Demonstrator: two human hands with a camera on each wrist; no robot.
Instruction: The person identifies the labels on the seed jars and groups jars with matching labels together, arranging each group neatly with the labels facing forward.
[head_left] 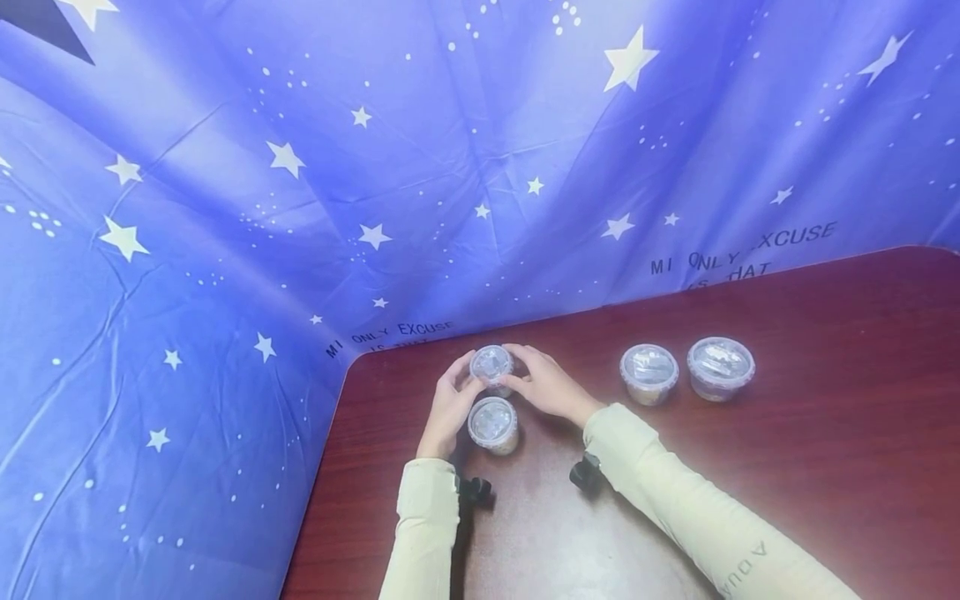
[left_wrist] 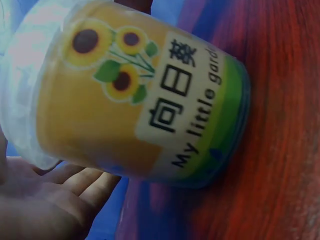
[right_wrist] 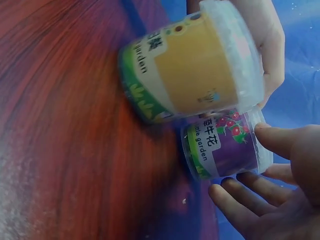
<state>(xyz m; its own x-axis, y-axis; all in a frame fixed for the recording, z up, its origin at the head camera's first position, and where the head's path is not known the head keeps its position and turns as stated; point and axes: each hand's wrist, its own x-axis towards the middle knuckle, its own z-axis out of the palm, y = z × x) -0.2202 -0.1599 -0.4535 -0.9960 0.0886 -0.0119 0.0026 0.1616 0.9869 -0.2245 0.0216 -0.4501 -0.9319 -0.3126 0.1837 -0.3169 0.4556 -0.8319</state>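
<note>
Both hands are at the far plastic cup point(head_left: 492, 362), which has a clear lid and a purple label with red flowers. My left hand point(head_left: 447, 407) holds its left side, with the thumb near the lid's front. From the other side my right hand point(head_left: 553, 388) grips it, thumb at the lid and fingers round the back. Just in front, a second lidded cup point(head_left: 493, 423) stands upright on the table, between the wrists. Its orange label with sunflowers fills much of the left wrist view, where this sunflower cup point(left_wrist: 115, 115) hides the purple one.
Two more lidded cups stand side by side to the right, a smaller one point(head_left: 649, 373) and a wider one point(head_left: 722, 367). The reddish-brown table point(head_left: 840, 433) ends at a blue star-printed cloth point(head_left: 450, 167) behind and at the left. Black wrist cameras hang under both sleeves.
</note>
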